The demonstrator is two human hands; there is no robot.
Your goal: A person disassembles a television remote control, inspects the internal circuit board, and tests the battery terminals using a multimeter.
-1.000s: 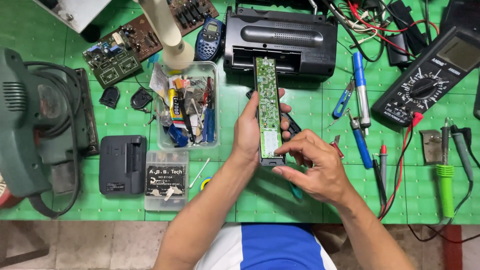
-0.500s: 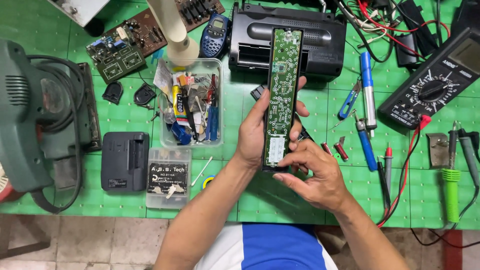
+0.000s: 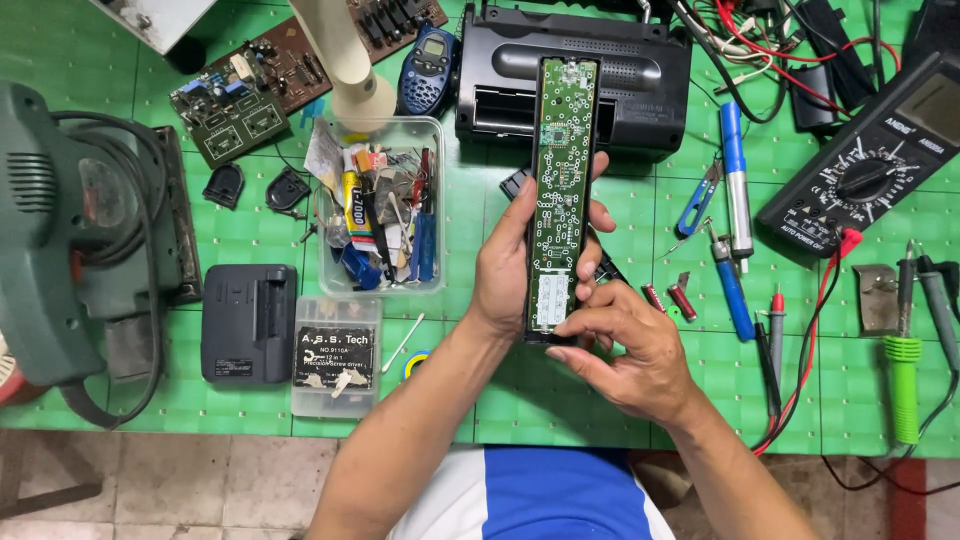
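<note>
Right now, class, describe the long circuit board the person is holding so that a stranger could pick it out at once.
Start at the big black printer-like machine at the top middle of the green table. Just in front of it the left hand holds up a long narrow green circuit board, with the right hand at its lower end. Unlike the brown board lying top left, it is slim, remote-shaped and held off the table.

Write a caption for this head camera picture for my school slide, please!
Left hand holds a long green circuit board while right hand touches its lower end, above a green workbench.
</note>
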